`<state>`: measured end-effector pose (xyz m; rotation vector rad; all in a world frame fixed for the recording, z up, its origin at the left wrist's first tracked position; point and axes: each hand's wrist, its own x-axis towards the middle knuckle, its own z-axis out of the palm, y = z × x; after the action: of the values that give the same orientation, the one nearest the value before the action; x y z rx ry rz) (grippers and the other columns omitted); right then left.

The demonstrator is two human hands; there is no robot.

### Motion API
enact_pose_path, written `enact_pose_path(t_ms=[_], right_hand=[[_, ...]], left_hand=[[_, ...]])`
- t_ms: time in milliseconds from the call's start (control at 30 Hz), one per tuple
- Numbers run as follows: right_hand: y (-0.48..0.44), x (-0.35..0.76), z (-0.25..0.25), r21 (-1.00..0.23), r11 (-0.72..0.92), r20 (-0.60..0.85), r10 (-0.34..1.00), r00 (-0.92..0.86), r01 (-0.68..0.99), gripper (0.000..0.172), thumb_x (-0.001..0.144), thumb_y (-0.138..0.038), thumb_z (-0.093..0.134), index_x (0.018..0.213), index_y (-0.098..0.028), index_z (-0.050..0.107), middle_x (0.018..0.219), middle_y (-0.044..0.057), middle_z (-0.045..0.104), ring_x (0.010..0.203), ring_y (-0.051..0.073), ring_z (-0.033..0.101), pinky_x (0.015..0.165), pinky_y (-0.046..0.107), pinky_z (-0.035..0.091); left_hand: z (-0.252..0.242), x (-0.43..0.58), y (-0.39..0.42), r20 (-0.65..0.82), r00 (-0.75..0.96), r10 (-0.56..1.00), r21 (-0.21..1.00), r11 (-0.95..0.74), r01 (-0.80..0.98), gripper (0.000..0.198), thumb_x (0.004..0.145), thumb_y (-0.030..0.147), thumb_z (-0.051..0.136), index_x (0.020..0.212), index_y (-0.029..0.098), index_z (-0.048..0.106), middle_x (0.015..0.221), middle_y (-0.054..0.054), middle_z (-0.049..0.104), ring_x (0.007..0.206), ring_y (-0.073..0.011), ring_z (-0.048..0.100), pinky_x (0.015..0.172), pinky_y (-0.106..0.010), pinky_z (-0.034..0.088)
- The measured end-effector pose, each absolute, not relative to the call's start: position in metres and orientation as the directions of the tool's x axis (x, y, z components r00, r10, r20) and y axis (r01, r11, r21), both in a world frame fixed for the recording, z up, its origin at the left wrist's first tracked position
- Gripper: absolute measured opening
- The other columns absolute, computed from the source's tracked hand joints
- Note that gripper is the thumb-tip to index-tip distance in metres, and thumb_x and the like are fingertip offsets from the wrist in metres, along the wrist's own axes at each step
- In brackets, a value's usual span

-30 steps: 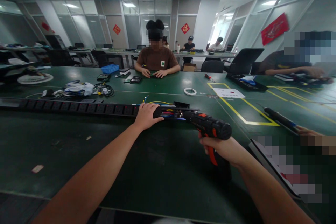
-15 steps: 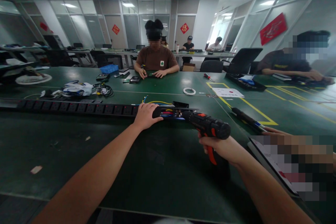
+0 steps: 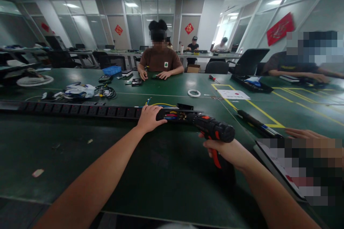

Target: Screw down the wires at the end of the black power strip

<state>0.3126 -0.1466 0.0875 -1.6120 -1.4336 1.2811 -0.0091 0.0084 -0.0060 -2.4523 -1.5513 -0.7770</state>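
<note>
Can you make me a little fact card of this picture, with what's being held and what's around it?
Left grip: laid over the strip
Right grip: round the handle of the drill
Drill nose: at the strip's open part; touching unclear
Wires: colourful, inside that part
Beyond: white ring, flat on the green table
Far side: blue basket, left of a person in brown

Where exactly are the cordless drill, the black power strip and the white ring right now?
Cordless drill (image 3: 212, 127): head view, on its dark upper body.
Black power strip (image 3: 80, 110): head view, on its row of sockets.
White ring (image 3: 194, 96): head view, on its near rim.
</note>
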Motion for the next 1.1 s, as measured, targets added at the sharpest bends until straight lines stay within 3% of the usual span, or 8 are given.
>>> enact_pose_path(t_ms=[167,733,1100], right_hand=[[-0.1443,0.3149,0.0848,-0.908,-0.193,-0.244,0.965,-0.095,0.373,0.028,0.066,-0.034,0.074,0.09,-0.022,0.07,0.06,-0.004,0.066,0.059,0.019,0.065,0.061,0.032,0.054],[-0.1432,0.3155,0.0831,-0.905,-0.194,-0.245,0.965,-0.09,0.379,0.023,0.064,-0.034,0.073,0.084,-0.023,0.067,0.057,-0.004,0.064,0.057,0.019,0.065,0.058,0.032,0.054],[-0.1437,0.3177,0.0836,-0.9,-0.2,-0.249,0.965,-0.079,0.386,0.029,0.065,-0.034,0.074,0.091,-0.022,0.07,0.06,-0.003,0.066,0.06,0.02,0.067,0.062,0.032,0.054]], left_hand=[[-0.0045,-0.0085,0.0072,0.492,0.339,0.802,0.153,-0.463,0.873,0.066,0.098,0.069,0.076,0.145,0.023,0.069,0.148,-0.013,0.073,0.139,-0.0379,0.063,0.125,-0.057,0.037],[-0.0038,-0.0074,0.0066,0.487,0.334,0.807,0.158,-0.457,0.875,0.065,0.098,0.069,0.076,0.145,0.025,0.069,0.148,-0.012,0.073,0.139,-0.0386,0.062,0.125,-0.057,0.037],[-0.0013,-0.0069,0.0051,0.471,0.331,0.818,0.174,-0.453,0.874,0.066,0.098,0.069,0.076,0.146,0.024,0.069,0.15,-0.013,0.071,0.142,-0.0388,0.061,0.127,-0.058,0.036]])
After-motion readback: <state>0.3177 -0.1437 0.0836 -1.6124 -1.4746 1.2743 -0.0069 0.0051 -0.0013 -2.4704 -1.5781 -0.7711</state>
